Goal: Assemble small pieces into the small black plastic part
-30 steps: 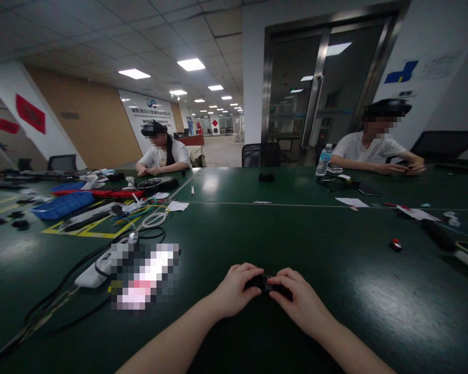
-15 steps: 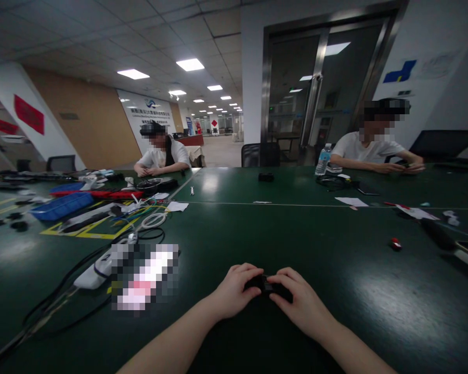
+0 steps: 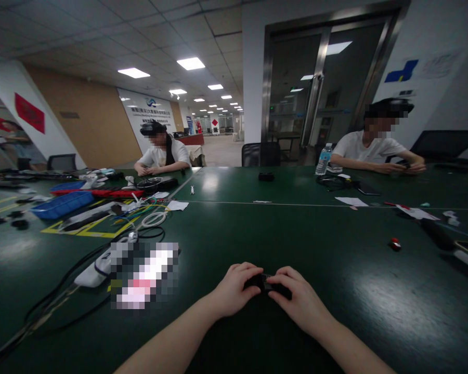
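A small black object (image 3: 265, 283) sits between my two hands, low in the middle of the head view, over the green table (image 3: 315, 244). My left hand (image 3: 237, 290) grips its left end between thumb and fingers. On the other end, my right hand (image 3: 294, 297) has its fingers and thumb closed. The fingers cover much of the object, so its exact shape cannot be made out.
To the left lie a white power strip (image 3: 91, 272), cables, a pixelated bright screen (image 3: 150, 275) and a blue tray (image 3: 62, 205). A red item (image 3: 395, 243) is at right. Two people sit across the table, near a bottle (image 3: 323, 160) and a black item (image 3: 265, 177).
Both hands stay nearly in place on the black object. At the far left, another person has come into view beside the pillar.
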A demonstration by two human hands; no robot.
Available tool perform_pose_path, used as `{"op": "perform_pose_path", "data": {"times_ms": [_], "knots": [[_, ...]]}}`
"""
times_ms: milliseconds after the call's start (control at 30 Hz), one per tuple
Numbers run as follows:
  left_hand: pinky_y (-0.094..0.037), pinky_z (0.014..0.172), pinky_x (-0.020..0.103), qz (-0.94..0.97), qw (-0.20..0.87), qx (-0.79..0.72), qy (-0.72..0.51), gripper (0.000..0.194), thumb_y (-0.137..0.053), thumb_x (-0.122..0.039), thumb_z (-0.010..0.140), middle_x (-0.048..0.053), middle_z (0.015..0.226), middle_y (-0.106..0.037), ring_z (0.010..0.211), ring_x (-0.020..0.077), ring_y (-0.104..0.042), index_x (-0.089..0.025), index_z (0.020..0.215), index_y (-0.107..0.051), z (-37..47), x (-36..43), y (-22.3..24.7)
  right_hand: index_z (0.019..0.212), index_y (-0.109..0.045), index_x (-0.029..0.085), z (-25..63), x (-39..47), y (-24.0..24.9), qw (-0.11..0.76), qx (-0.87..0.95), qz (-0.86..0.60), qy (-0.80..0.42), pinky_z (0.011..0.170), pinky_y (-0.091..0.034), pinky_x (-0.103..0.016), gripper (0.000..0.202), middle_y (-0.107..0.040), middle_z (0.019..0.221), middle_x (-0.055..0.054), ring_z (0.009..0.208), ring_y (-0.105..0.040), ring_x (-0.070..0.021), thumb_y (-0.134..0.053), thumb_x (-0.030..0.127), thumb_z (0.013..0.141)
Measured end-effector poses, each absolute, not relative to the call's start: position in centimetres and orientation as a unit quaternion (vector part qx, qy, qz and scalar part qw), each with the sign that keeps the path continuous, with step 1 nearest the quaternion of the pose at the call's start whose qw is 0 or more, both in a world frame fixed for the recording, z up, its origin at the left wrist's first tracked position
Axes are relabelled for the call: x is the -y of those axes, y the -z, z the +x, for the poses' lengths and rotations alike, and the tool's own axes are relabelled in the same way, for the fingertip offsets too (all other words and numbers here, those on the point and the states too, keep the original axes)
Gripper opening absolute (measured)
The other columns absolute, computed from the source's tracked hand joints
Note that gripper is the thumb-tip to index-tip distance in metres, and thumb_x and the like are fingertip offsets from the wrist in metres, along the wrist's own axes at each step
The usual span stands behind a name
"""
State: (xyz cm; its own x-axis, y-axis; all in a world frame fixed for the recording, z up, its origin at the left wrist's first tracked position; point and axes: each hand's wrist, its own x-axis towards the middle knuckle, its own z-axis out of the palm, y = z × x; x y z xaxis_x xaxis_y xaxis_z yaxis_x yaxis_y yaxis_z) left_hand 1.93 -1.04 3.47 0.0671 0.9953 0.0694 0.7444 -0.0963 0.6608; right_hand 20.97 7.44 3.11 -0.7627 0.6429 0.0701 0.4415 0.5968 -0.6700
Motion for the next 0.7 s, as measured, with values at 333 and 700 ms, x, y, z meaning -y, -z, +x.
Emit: {"op": "perform_pose_path", "data": {"times_ms": [333, 700], "knots": [[-0.033, 0.097, 0.039, 0.696, 0.232, -0.622, -0.274, 0.044, -0.060, -0.024, 0.081, 0.003, 0.120, -0.052, 0.113, 0.0232, -0.044, -0.026, 0.124, -0.050, 1.86, 1.18, -3.34, 0.102, -0.063, 0.030, 20.84, -7.35, -3.38, 0.152, 0.878, -0.311, -0.330, 0.084, -0.045, -0.033, 0.023, -0.053, 0.104, -0.001, 0.098, -0.053, -0.0193, -0.057, 0.028, 0.080], [-0.034, 0.098, 0.040, 0.698, 0.216, -0.622, -0.281, 0.047, -0.063, -0.023, 0.078, 0.004, 0.122, -0.050, 0.113, 0.0242, -0.044, -0.026, 0.123, -0.050, 1.89, 1.17, -2.96, 0.100, -0.064, 0.029, 20.85, -7.28, -3.68, 0.154, 0.881, -0.312, -0.322, 0.084, -0.045, -0.033, 0.022, -0.053, 0.103, -0.002, 0.097, -0.054, -0.0195, -0.058, 0.027, 0.079]]}}
